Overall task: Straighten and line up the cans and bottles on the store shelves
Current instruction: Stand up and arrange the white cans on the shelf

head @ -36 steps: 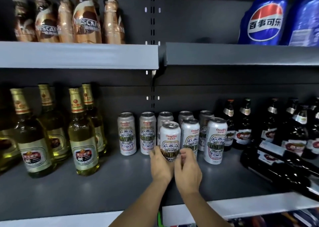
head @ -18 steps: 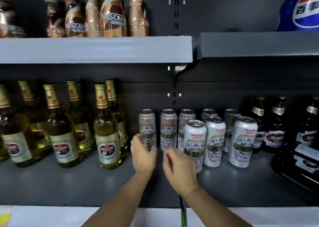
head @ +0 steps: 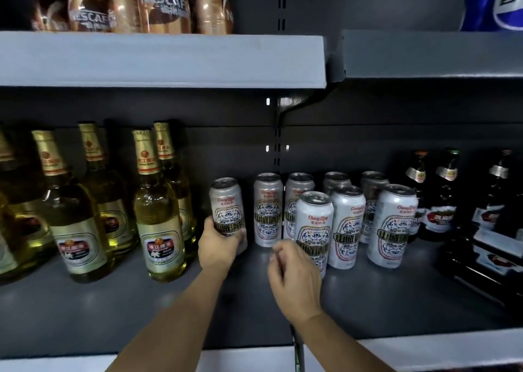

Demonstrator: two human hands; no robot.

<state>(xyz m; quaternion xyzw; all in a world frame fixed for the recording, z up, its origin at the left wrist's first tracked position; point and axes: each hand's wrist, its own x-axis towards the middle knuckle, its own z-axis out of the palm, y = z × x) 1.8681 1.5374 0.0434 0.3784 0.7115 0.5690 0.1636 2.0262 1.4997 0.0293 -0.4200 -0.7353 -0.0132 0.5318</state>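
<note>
Both bare forearms reach forward and up from the lower edge of view. The left hand point(head: 219, 247) is curled in a grip, thumb on its left side. The right hand point(head: 294, 282) hovers with fingers loosely curled, holding nothing.

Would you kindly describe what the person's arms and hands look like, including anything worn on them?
Both forearms are bare up to the bottom edge of the frame: no sleeves show. The left hand and right hand wear no gloves, and no watch, bracelet or ring is visible on them.
</note>
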